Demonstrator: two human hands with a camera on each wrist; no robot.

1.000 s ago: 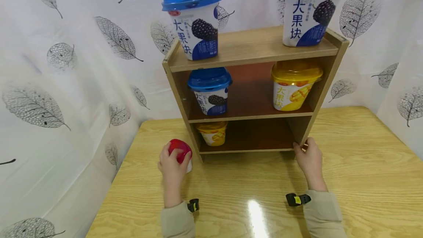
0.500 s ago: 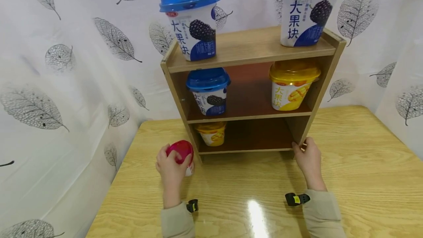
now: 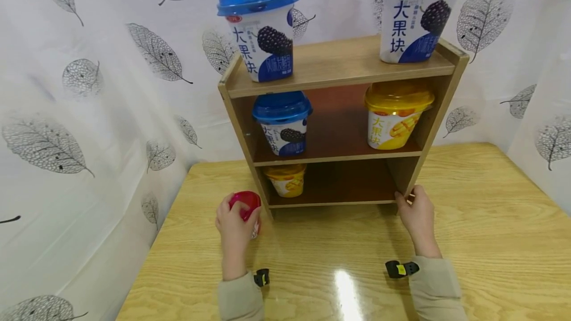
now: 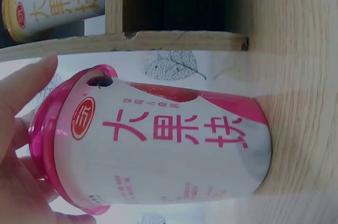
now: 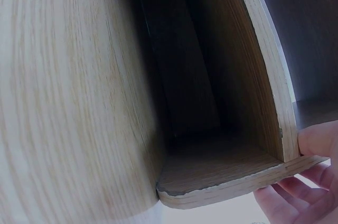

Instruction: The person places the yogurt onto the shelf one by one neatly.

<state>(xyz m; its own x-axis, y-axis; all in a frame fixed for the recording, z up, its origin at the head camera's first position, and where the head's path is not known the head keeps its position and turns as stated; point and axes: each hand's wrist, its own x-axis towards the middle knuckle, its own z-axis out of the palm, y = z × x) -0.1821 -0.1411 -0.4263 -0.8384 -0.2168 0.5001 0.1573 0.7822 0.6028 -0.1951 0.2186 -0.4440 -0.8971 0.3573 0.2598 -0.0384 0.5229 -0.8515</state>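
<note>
My left hand [image 3: 233,223] grips a yogurt cup [image 4: 163,145] by its pink-red lid [image 3: 247,198], fingers spread round the rim from above. In the left wrist view the cup's white side has pink lettering, and its base is down at the wooden table. It stands just left of a small wooden shelf [image 3: 339,158]. At the shelf's lower right corner my right hand [image 3: 417,214] holds the side panel [image 5: 232,189], thumb on the inner side and fingers on the outer side.
Two blue-lidded cups [image 3: 263,28] [image 3: 415,19] stand on the shelf top. The middle tier holds a blue-lidded cup [image 3: 284,125] and a yellow-lidded cup [image 3: 392,118]. Another yellow-lidded cup [image 3: 287,182] sits bottom left. A leaf-patterned curtain [image 3: 111,113] backs the table [image 3: 312,261].
My left hand and the pink-lidded cup have shifted and turned slightly beside the shelf, the cup coming a little nearer to me. The right hand keeps its hold on the side panel.
</note>
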